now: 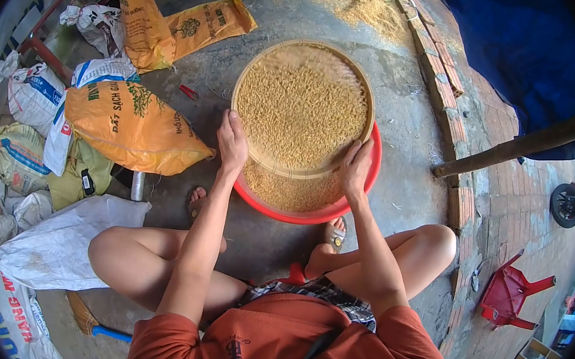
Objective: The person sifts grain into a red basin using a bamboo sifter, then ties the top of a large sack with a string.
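Note:
A round woven bamboo winnowing tray (261,61), spread with unhusked grain (302,107), is held out in front of me. My left hand (233,140) grips its left rim, and my right hand (355,166) grips the lower right rim. Both thumbs lie over the edge, while the other fingers are mostly hidden underneath. Below the tray, partly covered by it, a wide red basin (284,215) stands on the floor between my feet. More grain (291,192) fills the part of the basin that shows.
Orange sacks (140,125) and a white sack (63,243) crowd the left side. Red pliers (189,91) lie on the concrete. Chaff (368,9) is scattered at the back. Along the right run a brick edging (444,91), a bamboo pole (515,146) and an overturned red stool (510,293).

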